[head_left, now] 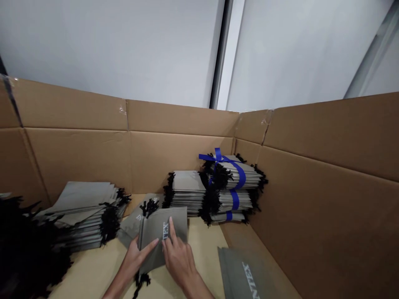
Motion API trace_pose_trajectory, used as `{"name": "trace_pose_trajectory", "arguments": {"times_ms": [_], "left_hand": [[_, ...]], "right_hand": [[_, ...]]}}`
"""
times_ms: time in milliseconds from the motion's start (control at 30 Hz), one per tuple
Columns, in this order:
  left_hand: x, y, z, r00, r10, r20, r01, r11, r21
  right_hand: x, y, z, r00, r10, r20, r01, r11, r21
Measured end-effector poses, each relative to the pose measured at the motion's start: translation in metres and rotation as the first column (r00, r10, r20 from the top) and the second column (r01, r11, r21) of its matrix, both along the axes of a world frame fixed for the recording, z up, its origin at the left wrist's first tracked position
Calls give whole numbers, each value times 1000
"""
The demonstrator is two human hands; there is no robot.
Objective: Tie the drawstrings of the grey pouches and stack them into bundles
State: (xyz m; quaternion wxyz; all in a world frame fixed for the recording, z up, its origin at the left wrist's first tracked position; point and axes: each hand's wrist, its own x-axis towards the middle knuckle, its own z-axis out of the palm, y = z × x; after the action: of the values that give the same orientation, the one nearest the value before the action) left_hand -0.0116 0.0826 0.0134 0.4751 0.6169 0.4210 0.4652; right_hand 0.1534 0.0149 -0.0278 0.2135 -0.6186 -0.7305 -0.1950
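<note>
A grey drawstring bag (151,253) with black cords at both ends and white printed letters lies tilted in front of me. My left hand (136,254) grips its left edge, thumb on top and the fingers hidden beneath. On the print rests my right hand (181,259), index finger stretched out along the letters and the other fingers curled, with nothing held. Under the far left side of this bag another flat grey bag (128,226) shows in part. To the lower right lies a further grey bag (237,270) with similar white letters.
Cardboard walls (181,153) enclose the yellowish work surface (204,245). Stacked bags (84,195) stand at left beside a dark heap of black cords (28,245). At the back are an untied stack (187,182) and bundles tied with blue ribbon (240,176).
</note>
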Motion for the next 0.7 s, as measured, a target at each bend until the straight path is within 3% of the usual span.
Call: {"name": "trace_pose_trajectory", "arguments": {"times_ms": [167, 500, 700], "left_hand": [[-1, 1, -2, 1000, -25, 13, 25, 999, -30], [-1, 3, -7, 999, -30, 31, 31, 999, -37], [0, 2, -5, 999, -31, 22, 32, 999, -43]], "right_hand": [[-6, 1, -5, 997, 75, 30, -75, 997, 4], [19, 2, 6, 998, -60, -20, 60, 998, -7], [7, 0, -3, 996, 82, -21, -83, 996, -14]]}}
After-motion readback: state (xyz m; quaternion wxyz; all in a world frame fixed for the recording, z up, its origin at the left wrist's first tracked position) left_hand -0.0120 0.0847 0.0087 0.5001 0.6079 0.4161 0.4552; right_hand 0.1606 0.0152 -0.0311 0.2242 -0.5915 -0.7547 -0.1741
